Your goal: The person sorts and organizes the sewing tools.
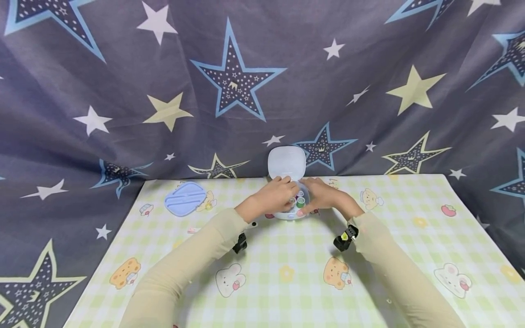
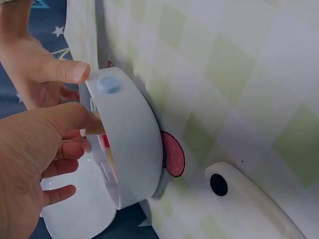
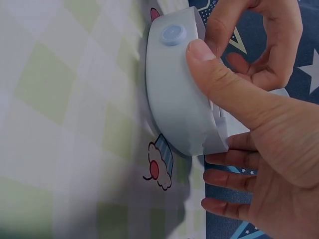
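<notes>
Box [image 1: 290, 217] sits near the far edge of the table [image 1: 393, 237], its white lid [image 1: 286, 160] standing open behind. Spool-like pieces [image 1: 301, 202] lie inside; a blue tray [image 1: 186, 199] lies well apart to the left. From my station I judge the work part-way: opening done, contents in hand, closing left. Right hand [image 1: 326, 193] holds the box, thumb on its front rim. Left hand [image 1: 275, 195] dips its fingertips inside; I cannot tell whether they pinch anything. Surface: green-and-white checked cloth [image 1: 287, 300], cartoon prints. Room: dark star-patterned curtain [image 1: 254, 141] hangs behind.
</notes>
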Demonstrator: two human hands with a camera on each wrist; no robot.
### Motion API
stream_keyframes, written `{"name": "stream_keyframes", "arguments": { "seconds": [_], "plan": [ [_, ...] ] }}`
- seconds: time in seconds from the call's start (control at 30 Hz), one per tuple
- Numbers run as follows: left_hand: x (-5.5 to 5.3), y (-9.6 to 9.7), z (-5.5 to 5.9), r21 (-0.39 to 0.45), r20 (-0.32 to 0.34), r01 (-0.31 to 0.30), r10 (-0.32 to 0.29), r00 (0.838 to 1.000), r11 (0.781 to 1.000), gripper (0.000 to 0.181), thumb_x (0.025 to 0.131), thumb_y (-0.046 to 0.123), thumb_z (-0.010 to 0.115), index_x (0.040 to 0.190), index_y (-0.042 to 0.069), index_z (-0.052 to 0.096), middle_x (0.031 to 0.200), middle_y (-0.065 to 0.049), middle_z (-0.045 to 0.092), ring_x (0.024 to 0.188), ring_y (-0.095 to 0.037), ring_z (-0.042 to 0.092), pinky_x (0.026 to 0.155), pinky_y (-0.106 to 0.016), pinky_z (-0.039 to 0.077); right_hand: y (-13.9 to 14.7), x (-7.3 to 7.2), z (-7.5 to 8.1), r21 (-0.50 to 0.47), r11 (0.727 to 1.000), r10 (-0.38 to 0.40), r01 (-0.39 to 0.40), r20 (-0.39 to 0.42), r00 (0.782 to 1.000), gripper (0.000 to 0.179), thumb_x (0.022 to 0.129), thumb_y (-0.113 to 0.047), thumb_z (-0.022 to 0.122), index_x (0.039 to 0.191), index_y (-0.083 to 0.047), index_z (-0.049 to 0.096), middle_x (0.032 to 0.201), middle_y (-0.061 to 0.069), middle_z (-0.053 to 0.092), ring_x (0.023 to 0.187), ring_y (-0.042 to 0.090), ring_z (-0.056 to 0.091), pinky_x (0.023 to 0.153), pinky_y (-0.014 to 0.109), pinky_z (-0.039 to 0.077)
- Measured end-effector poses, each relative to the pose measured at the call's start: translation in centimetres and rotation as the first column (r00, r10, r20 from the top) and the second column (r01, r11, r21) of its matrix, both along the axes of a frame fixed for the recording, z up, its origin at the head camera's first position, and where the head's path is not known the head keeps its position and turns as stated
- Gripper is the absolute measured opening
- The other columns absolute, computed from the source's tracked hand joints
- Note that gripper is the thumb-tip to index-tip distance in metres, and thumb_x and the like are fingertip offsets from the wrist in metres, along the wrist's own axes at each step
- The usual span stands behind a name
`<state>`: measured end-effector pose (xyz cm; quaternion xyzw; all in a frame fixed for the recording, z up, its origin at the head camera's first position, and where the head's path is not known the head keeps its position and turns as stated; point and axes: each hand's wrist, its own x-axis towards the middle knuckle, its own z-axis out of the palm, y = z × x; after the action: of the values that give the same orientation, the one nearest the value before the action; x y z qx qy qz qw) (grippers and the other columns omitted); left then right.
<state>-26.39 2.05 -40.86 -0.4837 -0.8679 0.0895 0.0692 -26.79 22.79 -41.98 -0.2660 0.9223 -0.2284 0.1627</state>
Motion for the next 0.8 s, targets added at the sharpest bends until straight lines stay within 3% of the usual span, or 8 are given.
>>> {"name": "stream_keyframes", "arguments": {
  "seconds": [0.47,0.8],
  "plan": [
    [-0.13,0.25,-0.10,-0.018,0.016,-0.009,0.009,1.000,1.000,0.037,0.094,0.033,0.072,0.122,0.010,0.064,0.116,-0.003,0.069,0.111,-0.023,0.059,0.094,-0.040,0.051,-0.20,-0.10,0.39,0.015,0.999,0.034,-0.034,-0.008,0.999,0.106,0.080,-0.040,0.086,0.154,0.010,0.029,0.156,0.029,0.040,0.144,0.047,0.037,0.120,0.062,0.024],
    [-0.37,0.47,-0.61,-0.075,0.016,-0.037,0.038,0.999,0.996,0.038,0.096,0.034,0.069,0.126,0.011,0.064,0.120,-0.002,0.066,0.112,-0.022,0.058,0.094,-0.039,0.051,-0.35,0.19,0.80,0.030,1.000,-0.003,0.002,0.029,1.000,0.109,0.081,-0.040,0.085,0.155,0.012,0.024,0.160,0.031,0.032,0.148,0.050,0.028,0.121,0.062,0.024]
  ]
}}
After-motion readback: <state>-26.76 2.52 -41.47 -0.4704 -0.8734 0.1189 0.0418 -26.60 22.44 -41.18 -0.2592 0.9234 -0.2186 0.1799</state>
